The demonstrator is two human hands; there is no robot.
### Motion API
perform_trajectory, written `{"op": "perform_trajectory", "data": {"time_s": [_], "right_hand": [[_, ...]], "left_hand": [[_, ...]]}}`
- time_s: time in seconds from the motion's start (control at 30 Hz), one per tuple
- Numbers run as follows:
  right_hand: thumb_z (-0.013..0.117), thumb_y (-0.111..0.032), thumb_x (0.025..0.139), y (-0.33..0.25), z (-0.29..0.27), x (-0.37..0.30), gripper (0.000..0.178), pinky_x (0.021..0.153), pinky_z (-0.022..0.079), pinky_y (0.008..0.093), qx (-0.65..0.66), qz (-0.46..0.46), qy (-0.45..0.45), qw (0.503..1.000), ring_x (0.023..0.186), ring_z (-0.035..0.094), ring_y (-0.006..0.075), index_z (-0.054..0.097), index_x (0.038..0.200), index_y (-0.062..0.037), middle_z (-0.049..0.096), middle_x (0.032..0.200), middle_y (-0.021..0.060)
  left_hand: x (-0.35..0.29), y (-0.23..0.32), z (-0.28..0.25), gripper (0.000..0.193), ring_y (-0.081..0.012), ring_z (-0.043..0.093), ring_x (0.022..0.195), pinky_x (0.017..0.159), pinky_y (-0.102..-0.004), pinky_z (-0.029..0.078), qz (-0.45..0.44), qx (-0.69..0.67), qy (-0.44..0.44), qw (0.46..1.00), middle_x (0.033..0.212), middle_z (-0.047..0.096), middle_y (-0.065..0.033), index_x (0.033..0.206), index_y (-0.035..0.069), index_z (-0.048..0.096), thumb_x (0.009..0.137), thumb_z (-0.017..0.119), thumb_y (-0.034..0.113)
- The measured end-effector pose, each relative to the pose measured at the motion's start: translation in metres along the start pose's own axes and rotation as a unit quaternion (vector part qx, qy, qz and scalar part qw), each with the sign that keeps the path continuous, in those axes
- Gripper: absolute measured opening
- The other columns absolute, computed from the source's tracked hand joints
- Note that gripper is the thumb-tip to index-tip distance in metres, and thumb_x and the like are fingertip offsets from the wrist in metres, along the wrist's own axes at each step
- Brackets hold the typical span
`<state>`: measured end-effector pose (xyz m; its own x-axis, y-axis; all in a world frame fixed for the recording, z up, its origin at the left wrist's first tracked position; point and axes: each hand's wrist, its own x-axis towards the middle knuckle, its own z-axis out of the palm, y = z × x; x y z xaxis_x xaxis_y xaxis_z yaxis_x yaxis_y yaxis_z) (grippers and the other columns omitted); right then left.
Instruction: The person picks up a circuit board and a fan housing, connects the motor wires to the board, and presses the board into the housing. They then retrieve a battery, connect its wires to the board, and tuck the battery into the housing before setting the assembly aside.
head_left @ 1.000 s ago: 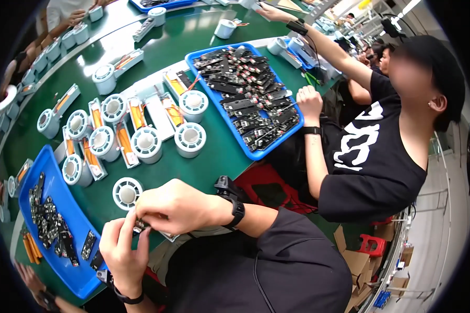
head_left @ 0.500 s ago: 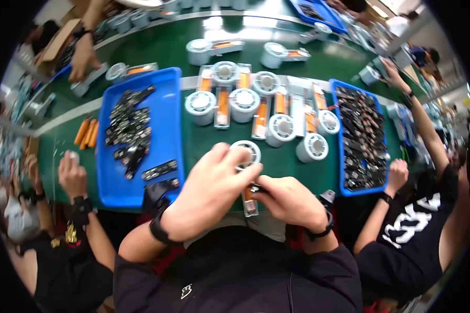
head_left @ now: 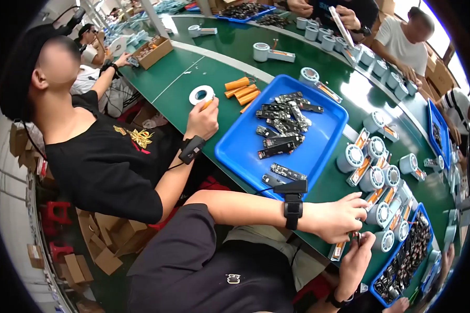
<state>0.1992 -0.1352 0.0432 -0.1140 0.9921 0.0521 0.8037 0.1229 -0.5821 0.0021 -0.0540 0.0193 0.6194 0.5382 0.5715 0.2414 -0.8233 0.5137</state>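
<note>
My left hand (head_left: 335,216) is bent over a handheld fan, fingers curled, hiding its round head. The end of that fan's open handle (head_left: 338,251), with an orange battery inside, sticks out below the hand. Thumb and fingers of my right hand (head_left: 356,261) pinch a small dark part (head_left: 356,236) close to my left fingertips; its exact kind is hidden. Just right of my hands stand several pale blue fans (head_left: 383,213) with open handles and orange batteries. A blue tray (head_left: 245,125) holding black circuit-board strips (head_left: 282,148) lies left of them.
Another blue tray (head_left: 384,301), filled with dark parts, is at the right. Orange batteries (head_left: 243,91) lie on the green table (head_left: 214,68). A person (head_left: 115,151) on the left holds a white ring-shaped part (head_left: 201,94). More people and fans line the far side.
The view has swung to the left, so my hands and the fans appear farther right. My hands stay close together at the same fan, the small dark part still pinched.
</note>
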Motion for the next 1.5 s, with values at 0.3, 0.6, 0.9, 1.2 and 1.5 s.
{"op": "perform_trajectory", "data": {"time_s": [0.3, 0.6, 0.9, 1.2, 1.5], "right_hand": [[0.051, -0.006, 0.107, -0.006, 0.048, -0.014, 0.032, 0.078, 0.048, 0.0367, 0.147, -0.009, 0.095, 0.985, 0.091, 0.060, 0.0232, 0.050, 0.138, 0.0037, 0.062, 0.102, 0.0148], [0.054, -0.015, 0.110, -0.020, 0.040, -0.026, 0.028, 0.065, 0.040, 0.0220, 0.203, 0.081, 0.017, 0.976, 0.075, 0.047, 0.0070, 0.055, 0.133, 0.0011, 0.059, 0.095, 0.0026], [0.063, -0.004, 0.097, 0.025, 0.036, 0.048, 0.029, 0.083, 0.054, 0.0383, 0.114, -0.001, 0.028, 0.993, 0.092, 0.068, 0.0335, 0.061, 0.126, 0.0036, 0.068, 0.110, 0.0208], [0.077, -0.002, 0.086, 0.066, 0.005, 0.060, 0.035, 0.081, 0.055, 0.0386, 0.083, -0.032, 0.085, 0.992, 0.091, 0.068, 0.0323, 0.065, 0.119, 0.0020, 0.068, 0.103, 0.0178], [0.083, -0.002, 0.079, 0.073, 0.005, 0.067, 0.033, 0.078, 0.054, 0.0377, 0.055, -0.059, 0.114, 0.990, 0.090, 0.066, 0.0302, 0.075, 0.112, -0.0001, 0.070, 0.098, 0.0140]], "left_hand": [[-0.019, -0.008, -0.003, 0.009, -0.0374, 0.055, 0.126, 0.113, -0.0612, 0.038, -0.008, 0.018, 0.041, 0.999, 0.102, 0.067, -0.0118, 0.080, 0.006, 0.073, 0.081, 0.074, 0.015], [-0.019, 0.019, -0.014, 0.013, -0.0315, 0.063, 0.112, 0.095, -0.0536, 0.049, 0.012, 0.166, -0.023, 0.986, 0.090, 0.069, -0.0063, 0.075, 0.007, 0.073, 0.077, 0.072, 0.020], [0.014, -0.029, -0.002, 0.022, -0.0360, 0.057, 0.128, 0.109, -0.0565, 0.046, 0.010, 0.243, -0.085, 0.966, 0.108, 0.067, -0.0120, 0.090, 0.002, 0.077, 0.079, 0.067, 0.019], [0.051, -0.046, 0.020, 0.018, -0.0360, 0.054, 0.134, 0.108, -0.0550, 0.050, 0.044, 0.231, -0.138, 0.962, 0.125, 0.065, -0.0116, 0.094, 0.003, 0.076, 0.081, 0.070, 0.013], [0.047, -0.063, 0.030, 0.014, -0.0373, 0.064, 0.123, 0.095, -0.0539, 0.060, 0.061, 0.127, -0.040, 0.989, 0.125, 0.067, -0.0088, 0.090, 0.004, 0.075, 0.080, 0.074, 0.013]]}}
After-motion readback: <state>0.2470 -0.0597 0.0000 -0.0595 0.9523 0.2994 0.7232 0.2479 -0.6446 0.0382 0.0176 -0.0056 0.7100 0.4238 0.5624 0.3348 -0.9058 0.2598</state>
